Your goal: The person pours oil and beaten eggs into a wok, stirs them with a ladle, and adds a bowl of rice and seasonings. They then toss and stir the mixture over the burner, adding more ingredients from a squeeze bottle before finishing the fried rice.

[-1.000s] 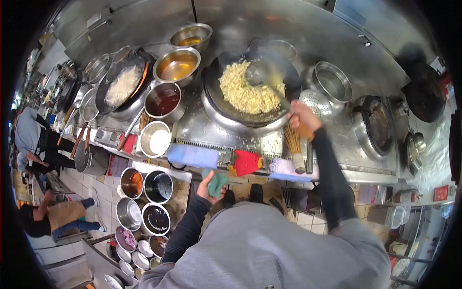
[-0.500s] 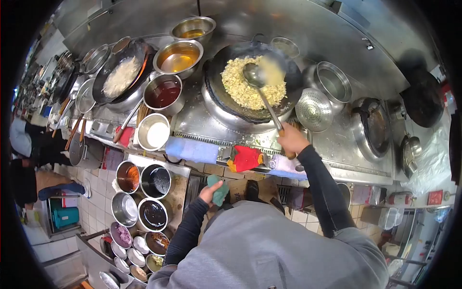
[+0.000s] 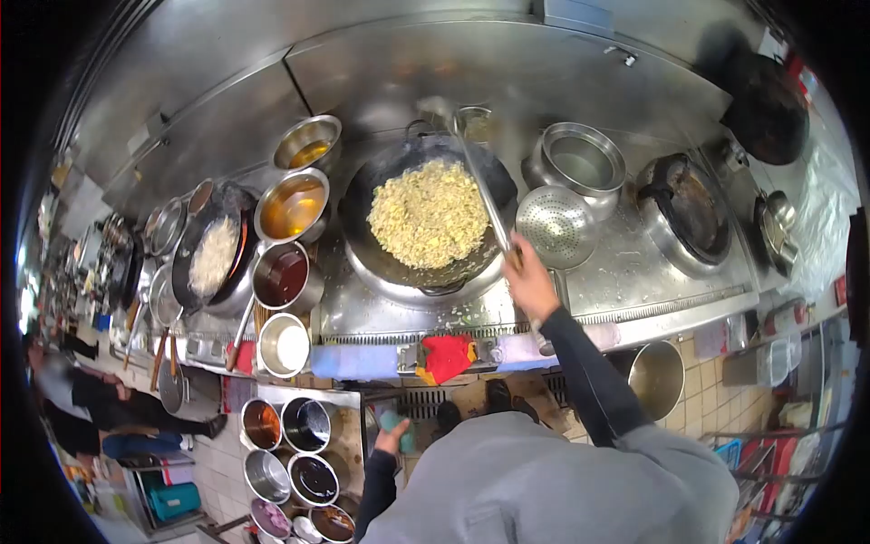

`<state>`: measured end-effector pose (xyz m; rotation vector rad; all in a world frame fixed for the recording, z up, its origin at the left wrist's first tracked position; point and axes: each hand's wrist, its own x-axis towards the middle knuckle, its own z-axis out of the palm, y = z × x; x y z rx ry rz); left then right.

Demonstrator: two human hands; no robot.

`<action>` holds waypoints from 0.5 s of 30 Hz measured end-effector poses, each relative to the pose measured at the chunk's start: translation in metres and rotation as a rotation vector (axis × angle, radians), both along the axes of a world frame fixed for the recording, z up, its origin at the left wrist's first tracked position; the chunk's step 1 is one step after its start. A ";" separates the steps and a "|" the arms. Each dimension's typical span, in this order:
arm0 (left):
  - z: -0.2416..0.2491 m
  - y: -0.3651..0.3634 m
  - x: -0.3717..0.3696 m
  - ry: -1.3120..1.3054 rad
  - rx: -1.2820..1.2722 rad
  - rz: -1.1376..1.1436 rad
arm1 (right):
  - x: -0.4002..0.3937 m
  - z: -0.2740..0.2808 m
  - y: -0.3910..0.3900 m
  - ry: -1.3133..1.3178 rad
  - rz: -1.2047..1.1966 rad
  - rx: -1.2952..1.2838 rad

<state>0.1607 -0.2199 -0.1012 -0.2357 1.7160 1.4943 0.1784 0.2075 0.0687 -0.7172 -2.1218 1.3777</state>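
My right hand (image 3: 532, 283) is wrapped round the handle of a long ladle (image 3: 484, 189). The ladle slants up over the right side of a large black wok (image 3: 356, 201), and its blurred bowl is beyond the wok's back rim, by the small round metal container (image 3: 473, 122). A heap of fried rice (image 3: 430, 218) with yellow egg bits fills the wok's middle. Low beside my body, my left hand (image 3: 390, 439) grips a folded green cloth (image 3: 405, 433), away from the stove.
Left of the wok are bowls of amber liquid (image 3: 292, 207), a pot of dark red liquid (image 3: 280, 275) and a second wok (image 3: 188, 276) with pale food. A perforated skimmer (image 3: 555, 227) lies to its right. Several sauce pots (image 3: 314, 479) stand lower left. Another person (image 3: 136, 403) is at far left.
My right hand has swung the ladle up and back, out of the rice to behind the wok. The rice thrown up earlier is down. The view has shifted; my left hand keeps the cloth.
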 end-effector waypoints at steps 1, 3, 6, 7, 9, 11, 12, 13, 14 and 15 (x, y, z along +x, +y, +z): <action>0.009 -0.008 0.012 -0.068 -0.033 0.103 | -0.023 0.004 0.018 0.130 -0.054 0.318; 0.015 -0.026 0.029 -0.072 -0.188 0.094 | -0.077 0.023 0.058 -0.122 -0.152 0.427; 0.010 -0.054 0.064 -0.047 -0.254 0.134 | -0.162 0.022 0.112 -0.395 -0.228 0.316; 0.016 -0.055 0.076 -0.039 -0.274 0.176 | -0.179 0.035 0.112 -0.418 -0.247 0.235; 0.036 -0.051 0.098 -0.013 -0.316 0.281 | -0.243 0.004 0.152 -0.352 -0.255 -0.008; 0.022 -0.066 0.117 -0.004 -0.369 0.258 | -0.266 0.008 0.176 -0.099 -0.207 -0.572; 0.017 -0.071 0.124 -0.002 -0.418 0.218 | -0.271 0.009 0.192 0.040 -0.175 -0.854; 0.016 -0.068 0.123 0.002 -0.417 0.231 | -0.273 0.010 0.207 0.136 -0.135 -1.063; 0.018 -0.068 0.126 0.023 -0.454 0.192 | -0.270 0.009 0.222 0.168 -0.103 -1.176; 0.021 -0.068 0.128 0.040 -0.491 0.144 | -0.262 0.008 0.232 0.143 -0.091 -1.201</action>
